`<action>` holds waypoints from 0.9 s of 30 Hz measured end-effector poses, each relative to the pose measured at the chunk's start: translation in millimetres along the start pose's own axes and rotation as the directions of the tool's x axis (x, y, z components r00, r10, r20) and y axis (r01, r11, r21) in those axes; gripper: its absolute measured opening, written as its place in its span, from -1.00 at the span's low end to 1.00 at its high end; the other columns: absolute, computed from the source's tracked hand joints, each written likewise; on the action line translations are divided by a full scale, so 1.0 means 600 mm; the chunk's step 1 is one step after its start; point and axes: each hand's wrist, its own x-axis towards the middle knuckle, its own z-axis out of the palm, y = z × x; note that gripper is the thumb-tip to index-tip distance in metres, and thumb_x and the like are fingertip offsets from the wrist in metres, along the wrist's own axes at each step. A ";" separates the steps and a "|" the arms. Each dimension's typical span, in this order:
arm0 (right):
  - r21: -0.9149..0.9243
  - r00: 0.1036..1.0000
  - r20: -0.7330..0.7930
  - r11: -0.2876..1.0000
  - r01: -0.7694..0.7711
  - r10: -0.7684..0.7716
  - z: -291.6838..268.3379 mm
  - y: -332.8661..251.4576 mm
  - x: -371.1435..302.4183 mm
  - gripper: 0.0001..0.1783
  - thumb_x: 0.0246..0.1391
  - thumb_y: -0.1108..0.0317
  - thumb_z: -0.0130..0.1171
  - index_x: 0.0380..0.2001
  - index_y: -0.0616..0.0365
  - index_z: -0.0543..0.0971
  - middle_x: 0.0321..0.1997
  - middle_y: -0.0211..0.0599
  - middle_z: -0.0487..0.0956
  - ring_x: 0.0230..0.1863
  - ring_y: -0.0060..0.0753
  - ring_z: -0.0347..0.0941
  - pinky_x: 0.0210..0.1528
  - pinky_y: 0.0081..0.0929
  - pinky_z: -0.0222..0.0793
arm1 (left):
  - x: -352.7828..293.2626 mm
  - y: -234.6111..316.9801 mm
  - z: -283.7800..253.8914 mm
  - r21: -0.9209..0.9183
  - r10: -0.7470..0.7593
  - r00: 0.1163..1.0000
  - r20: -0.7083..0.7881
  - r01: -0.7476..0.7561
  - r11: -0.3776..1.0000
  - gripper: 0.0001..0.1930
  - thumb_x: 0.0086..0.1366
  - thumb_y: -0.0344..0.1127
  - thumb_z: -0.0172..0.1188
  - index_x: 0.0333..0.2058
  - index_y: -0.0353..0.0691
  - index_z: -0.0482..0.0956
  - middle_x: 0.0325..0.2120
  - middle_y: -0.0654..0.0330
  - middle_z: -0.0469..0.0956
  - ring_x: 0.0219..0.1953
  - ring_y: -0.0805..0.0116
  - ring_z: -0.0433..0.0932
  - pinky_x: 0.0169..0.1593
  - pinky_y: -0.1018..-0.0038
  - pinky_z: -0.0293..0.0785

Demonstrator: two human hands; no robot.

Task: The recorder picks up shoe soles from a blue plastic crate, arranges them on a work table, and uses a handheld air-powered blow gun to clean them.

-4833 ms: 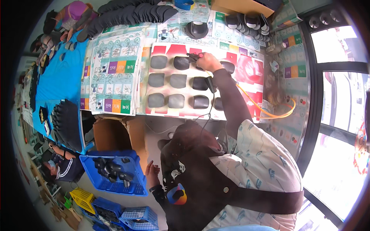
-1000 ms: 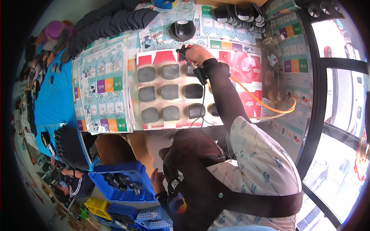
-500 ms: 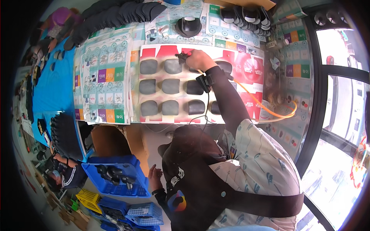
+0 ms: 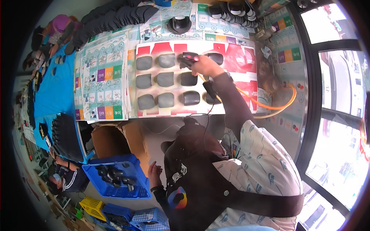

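Note:
My right hand (image 4: 208, 67) is wrapped round a small black spray gun (image 4: 187, 59), held above the top row of rounded pads. An orange hose (image 4: 266, 104) loops off to the right from beside that wrist. Three rows of pads lie on a red-and-white board (image 4: 130, 109). Those in the two left columns, such as one grey pad (image 4: 167, 61), look lighter and matte; farther right, a black pad (image 4: 191, 98) is darker. Down by my side, my left hand (image 4: 155, 172) hangs with loosely bent fingers apart, holding nothing, near a blue crate (image 4: 88, 172).
Stacked dark curved pieces (image 4: 104, 23) line the table's far edge, near a black cap-like form (image 4: 179, 25). Printed sheets (image 4: 106, 92) cover the table's left. A cardboard box (image 4: 137, 140) stands below. Another person (image 4: 69, 175) sits at lower left; a glass door (image 4: 335, 88) is at right.
My right hand and the spray gun have shifted slightly right relative to the board, off the second pad of the top row. The whole view has tilted a little. My left hand stays low.

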 end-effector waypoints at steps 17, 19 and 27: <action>-0.088 0.930 -0.272 0.969 0.230 -0.246 0.222 0.135 -0.335 -0.68 0.08 0.33 0.01 -0.16 0.16 0.64 -0.21 0.18 0.63 -0.12 0.29 0.56 -0.04 0.07 0.46 | -0.020 -0.238 -0.201 -0.134 0.003 0.998 0.061 0.005 0.991 -0.70 0.42 -0.22 0.17 0.05 -0.21 0.58 -0.42 0.16 0.60 -0.47 0.45 0.52 -0.37 0.56 0.45; -0.139 0.914 -0.311 0.964 0.227 -0.261 0.229 0.136 -0.327 -0.70 0.12 0.30 0.01 -0.18 0.17 0.64 -0.24 0.18 0.63 -0.14 0.29 0.56 -0.06 0.07 0.46 | -0.023 -0.292 -0.237 -0.173 -0.086 0.996 -0.015 0.082 0.981 -0.68 0.41 -0.21 0.19 0.05 -0.22 0.58 -0.41 0.14 0.60 -0.50 0.41 0.53 -0.41 0.54 0.47; -0.172 0.919 -0.306 0.964 0.203 -0.248 0.239 0.159 -0.311 -0.69 0.15 0.18 0.17 -0.11 0.05 0.67 -0.22 0.06 0.67 -0.19 0.20 0.60 -0.14 -0.04 0.49 | -0.038 -0.461 -0.275 -0.327 -0.201 0.980 -0.005 0.189 0.926 -0.64 0.41 -0.22 0.16 0.09 -0.27 0.52 -0.32 0.03 0.59 -0.41 0.33 0.57 -0.36 0.50 0.54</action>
